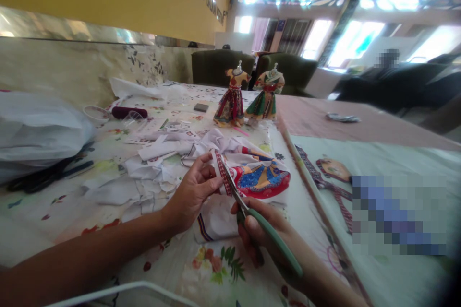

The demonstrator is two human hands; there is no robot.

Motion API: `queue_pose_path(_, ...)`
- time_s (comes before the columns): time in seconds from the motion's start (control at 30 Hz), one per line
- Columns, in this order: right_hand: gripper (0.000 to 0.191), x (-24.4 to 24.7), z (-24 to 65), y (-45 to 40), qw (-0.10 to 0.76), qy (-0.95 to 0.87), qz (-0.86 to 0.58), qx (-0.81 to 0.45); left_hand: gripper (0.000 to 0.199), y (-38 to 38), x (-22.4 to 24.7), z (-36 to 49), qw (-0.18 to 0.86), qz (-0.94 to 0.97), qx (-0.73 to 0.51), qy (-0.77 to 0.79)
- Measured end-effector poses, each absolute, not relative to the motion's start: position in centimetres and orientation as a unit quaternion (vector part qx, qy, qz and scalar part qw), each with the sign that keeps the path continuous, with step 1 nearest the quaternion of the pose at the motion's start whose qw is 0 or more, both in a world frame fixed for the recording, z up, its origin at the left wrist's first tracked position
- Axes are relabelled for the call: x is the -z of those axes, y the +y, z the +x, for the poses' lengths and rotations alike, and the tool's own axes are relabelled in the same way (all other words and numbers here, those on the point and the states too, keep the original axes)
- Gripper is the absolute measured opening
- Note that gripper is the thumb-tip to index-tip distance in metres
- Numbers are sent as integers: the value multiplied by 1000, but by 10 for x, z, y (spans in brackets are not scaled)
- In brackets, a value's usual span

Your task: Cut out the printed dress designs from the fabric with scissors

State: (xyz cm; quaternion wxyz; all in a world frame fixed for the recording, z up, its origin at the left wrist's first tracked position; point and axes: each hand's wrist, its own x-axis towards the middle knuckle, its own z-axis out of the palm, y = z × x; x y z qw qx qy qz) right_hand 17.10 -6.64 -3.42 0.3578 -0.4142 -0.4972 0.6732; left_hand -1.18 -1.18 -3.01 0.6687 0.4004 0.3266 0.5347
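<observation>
Pinched between the fingers of my left hand (pixel 196 192) is a strip of white cloth with a red pattern (pixel 220 172). My right hand (pixel 264 228) grips green-handled scissors (pixel 277 244), whose blades lie along the edge of that strip. Just behind the blades spreads a printed cloth piece (pixel 261 177) in blue, yellow and red. Below my hands lies a white piece with a dark striped border (pixel 219 223). White cloth or paper scraps (pixel 154 168) are heaped to the left of my left hand.
Two small dress forms in a yellow-and-maroon dress (pixel 232 100) and a green dress (pixel 265 96) stand farther back. A white plastic bag (pixel 39 124) sits at left, near a dark maroon case (pixel 129 112). Patterned cut pieces (pixel 333 170) lie at right, beyond the table seam.
</observation>
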Motion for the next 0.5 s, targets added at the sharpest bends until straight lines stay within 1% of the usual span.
queue_pose_path(0.17,59,34,171,-67,355,-502,-421,-667,65,-11,32,-13,670,393,-536,329)
queue_pose_path(0.5,56,34,167,-69,363,-499,-417,-667,66,-10,35,-13,667,397,-541,323)
